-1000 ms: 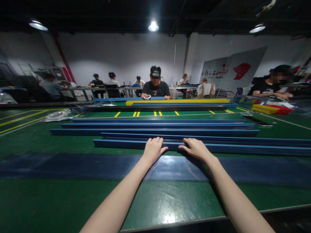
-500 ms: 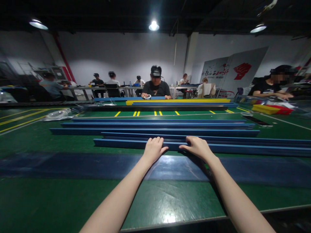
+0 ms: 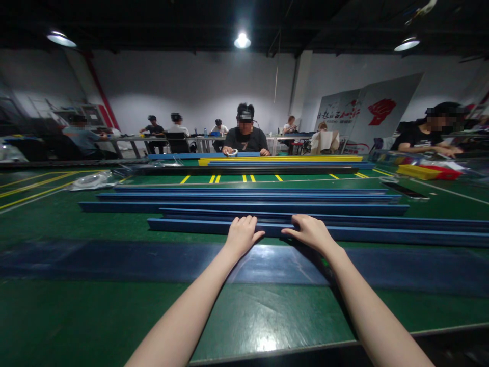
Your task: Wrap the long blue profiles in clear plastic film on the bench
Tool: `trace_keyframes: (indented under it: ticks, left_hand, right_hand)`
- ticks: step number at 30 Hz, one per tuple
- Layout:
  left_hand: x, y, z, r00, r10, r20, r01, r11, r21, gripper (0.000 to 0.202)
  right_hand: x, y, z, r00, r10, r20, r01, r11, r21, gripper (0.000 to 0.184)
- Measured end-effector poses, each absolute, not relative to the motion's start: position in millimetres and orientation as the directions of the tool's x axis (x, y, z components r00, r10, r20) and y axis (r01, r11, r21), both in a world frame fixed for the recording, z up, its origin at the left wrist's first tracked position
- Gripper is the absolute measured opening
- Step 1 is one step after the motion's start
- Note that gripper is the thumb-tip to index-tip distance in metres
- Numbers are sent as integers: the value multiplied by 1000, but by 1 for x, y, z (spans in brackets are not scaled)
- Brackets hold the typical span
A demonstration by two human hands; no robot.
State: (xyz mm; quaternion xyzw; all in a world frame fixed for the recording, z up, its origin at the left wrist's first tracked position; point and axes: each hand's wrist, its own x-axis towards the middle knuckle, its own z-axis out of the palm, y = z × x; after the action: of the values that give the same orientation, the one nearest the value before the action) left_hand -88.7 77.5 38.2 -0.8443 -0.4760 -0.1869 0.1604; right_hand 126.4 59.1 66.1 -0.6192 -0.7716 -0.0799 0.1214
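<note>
A long blue plastic channel (image 3: 191, 225) lies across the green table, its trough facing up and its right end past the edge of view. My left hand (image 3: 241, 236) is closed over its near wall, thumb on the near side and fingertips over the top edge. To the right, my right hand (image 3: 311, 232) grips the same wall, its thumb pointing toward the left one. A narrow gap separates the two hands. The fingertips inside the trough are partly hidden. Below both wrists a dark bluish transparent sheet (image 3: 153, 261) lies flat.
Several more blue channels (image 3: 244, 207) lie just beyond. Farther off are a black bar (image 3: 244, 171), a yellow bar (image 3: 282, 159), a phone (image 3: 407, 190), clear plastic wrapping (image 3: 91, 180) and a yellow tray (image 3: 418, 172). A co-worker (image 3: 246, 137) sits opposite, holding a white roll (image 3: 231, 152).
</note>
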Motion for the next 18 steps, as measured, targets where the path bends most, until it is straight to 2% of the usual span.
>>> trace_keyframes:
  ticks: [11,18]
  left_hand:
    - [-88,77,39,479,750,457,862,-500,-84,30]
    - [-89,77,38,480,743,467,862,-497,-96,31]
  right_hand:
    - [127,59,64,-222,930,291,973,232,2,38]
    - [114,58,62,-320,874,366,943,330,38,31]
